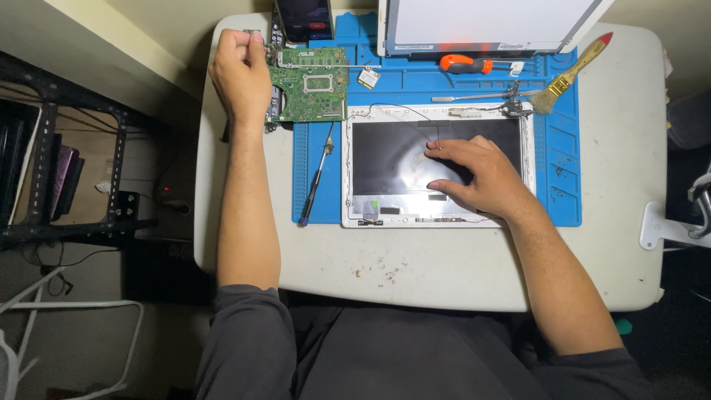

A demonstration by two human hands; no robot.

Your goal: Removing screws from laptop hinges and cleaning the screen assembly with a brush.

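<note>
- Laptop lid shell (385, 211), white-rimmed with a dark inner panel, lies flat on a blue work mat (566, 170) in front of the person.
- Right hand (474, 178) rests palm-down on that dark panel, fingers spread and loosely released, fingertips (437, 147) touching the panel near a thin black cable (415, 111) that loops along the shell's top edge; it grasps nothing.
- Left hand (238, 67) is clenched at the far left corner of the table, thumb and fingers pinched together over something too small to tell, just beside the green motherboard (309, 85).
- Blue-handled screwdriver (314, 184) lies between the two hands, near the shell's left edge.
- Beyond the right fingers: an orange-handled screwdriver (463, 64), metal tweezers (474, 96), and a paintbrush (574, 70) with a wooden, red-tipped handle.
- Display panel (481, 26) and a dark phone (305, 18) sit at the far edge.
- White table (415, 267) is scuffed and speckled; a black metal rack (44, 148) stands left of it in a dim room.
</note>
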